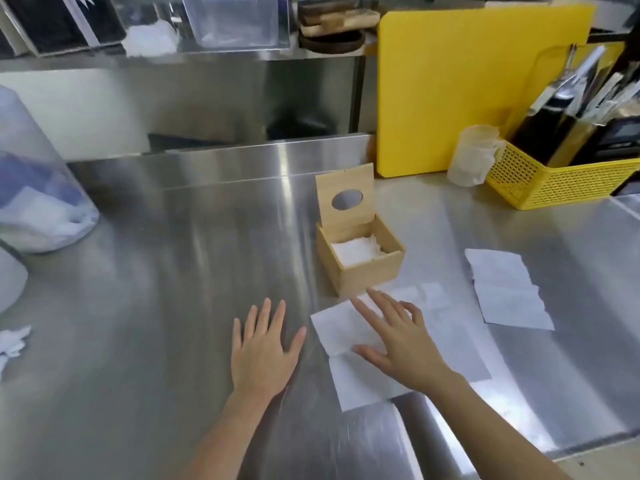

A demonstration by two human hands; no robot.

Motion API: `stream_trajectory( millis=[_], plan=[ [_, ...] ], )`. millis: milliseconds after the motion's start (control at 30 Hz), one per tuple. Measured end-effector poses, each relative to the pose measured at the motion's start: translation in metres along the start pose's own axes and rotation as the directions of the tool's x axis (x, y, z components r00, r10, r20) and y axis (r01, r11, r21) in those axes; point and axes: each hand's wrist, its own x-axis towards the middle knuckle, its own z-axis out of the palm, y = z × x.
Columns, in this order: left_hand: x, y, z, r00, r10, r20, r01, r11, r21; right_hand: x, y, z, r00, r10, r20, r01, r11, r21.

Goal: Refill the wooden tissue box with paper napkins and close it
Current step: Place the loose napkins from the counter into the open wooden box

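The wooden tissue box (363, 271) stands on the steel counter with its lid (346, 197) tilted up and back, oval slot facing me. White napkins (356, 251) lie inside it. Just in front of the box a white paper napkin (337, 332) lies flat on the counter, and my right hand (401, 341) rests on it with fingers spread. My left hand (263, 348) lies flat and open on the bare steel to the left of that napkin, holding nothing. Another unfolded napkin (509, 292) lies to the right.
A yellow cutting board (467, 81) leans at the back. A yellow mesh basket (554, 181) with knives and a clear plastic cup (471, 157) stand at the back right. A plastic bag of white paper (34, 188) sits far left; a crumpled scrap (14, 341) lies at the left edge.
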Motion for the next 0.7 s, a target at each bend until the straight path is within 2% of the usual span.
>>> stream_trajectory(
  millis=[133,233,367,567,700],
  plan=[
    [-0.005,-0.003,0.01,1.0,0.016,0.004,-0.016,0.999,0.036,-0.007,0.007,0.007,0.984,-0.17,0.053,0.171,0.985,-0.022],
    [-0.007,-0.004,0.012,1.0,0.028,-0.003,-0.028,0.999,0.024,-0.009,0.009,0.012,0.972,-0.232,-0.021,0.231,0.972,-0.028],
    [-0.007,-0.002,0.011,1.0,0.027,0.001,-0.027,1.0,0.011,-0.009,0.011,0.009,0.98,-0.198,-0.035,0.199,0.98,0.027],
    [-0.005,0.001,0.009,0.999,0.036,0.007,-0.036,0.999,-0.004,0.0,0.012,-0.006,0.993,-0.087,0.082,0.073,0.986,0.152],
    [0.002,0.005,0.01,0.998,0.055,0.006,-0.055,0.998,-0.003,0.012,0.012,-0.024,0.989,-0.066,0.135,0.031,0.969,0.245]
  ],
)
